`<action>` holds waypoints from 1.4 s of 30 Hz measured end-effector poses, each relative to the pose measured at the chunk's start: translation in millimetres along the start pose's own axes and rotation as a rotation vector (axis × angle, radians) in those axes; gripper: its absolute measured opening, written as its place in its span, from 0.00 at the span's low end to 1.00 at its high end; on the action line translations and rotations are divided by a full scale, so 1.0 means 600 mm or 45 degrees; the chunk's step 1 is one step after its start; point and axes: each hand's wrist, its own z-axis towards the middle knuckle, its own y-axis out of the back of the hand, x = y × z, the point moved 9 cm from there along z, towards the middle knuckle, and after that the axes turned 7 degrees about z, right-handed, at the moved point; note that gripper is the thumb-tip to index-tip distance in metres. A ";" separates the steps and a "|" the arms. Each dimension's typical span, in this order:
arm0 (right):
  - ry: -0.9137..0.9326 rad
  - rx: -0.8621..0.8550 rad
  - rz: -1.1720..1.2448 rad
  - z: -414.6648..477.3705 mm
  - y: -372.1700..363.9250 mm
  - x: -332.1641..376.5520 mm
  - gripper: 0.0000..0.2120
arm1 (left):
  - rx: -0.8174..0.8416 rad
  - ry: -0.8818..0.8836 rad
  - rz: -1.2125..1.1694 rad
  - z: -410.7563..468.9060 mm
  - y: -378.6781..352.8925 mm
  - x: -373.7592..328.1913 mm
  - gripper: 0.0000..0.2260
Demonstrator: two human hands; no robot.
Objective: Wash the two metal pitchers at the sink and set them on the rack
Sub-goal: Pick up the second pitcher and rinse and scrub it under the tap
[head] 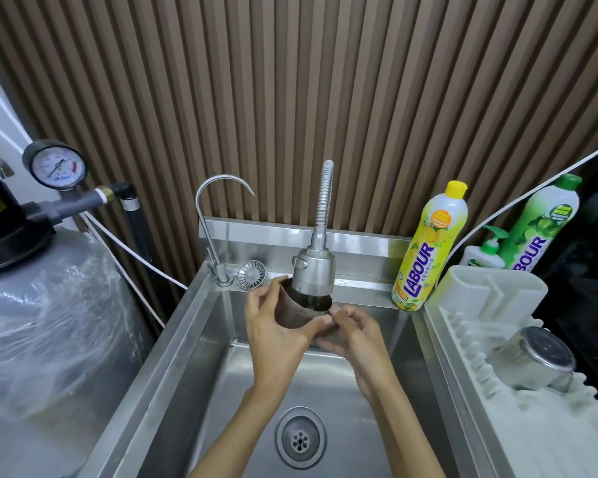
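A metal pitcher (299, 313) is held upright over the steel sink (187, 339), its mouth right under the flexible tap's spray head (314, 270). My left hand (277, 334) grips the pitcher's left side, thumb and fingers curled round its wall. My right hand (356, 334) holds its right side, fingers curled at the handle area, which is hidden. A second metal pitcher (532, 360) lies upside down, tilted, on the white rack (463, 322) to the right of the sink.
A thin gooseneck tap (211, 215) and a loose strainer (251, 274) stand at the sink's back left. Yellow (428, 250) and green (539, 222) detergent bottles and a small pump bottle (484, 253) sit behind the rack. A wrapped tank (45, 322) with a pressure gauge (57, 166) fills the left.
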 end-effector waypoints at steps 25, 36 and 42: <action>-0.071 -0.038 0.115 -0.012 -0.003 -0.013 0.09 | 0.129 -0.108 0.494 0.016 0.010 -0.025 0.40; 0.471 -0.314 -0.768 -0.057 0.009 0.123 0.03 | 0.350 0.169 -0.130 -0.007 -0.044 0.014 0.21; 0.189 0.067 0.177 0.000 -0.008 0.038 0.12 | 0.168 -0.053 -0.258 0.007 -0.025 -0.002 0.34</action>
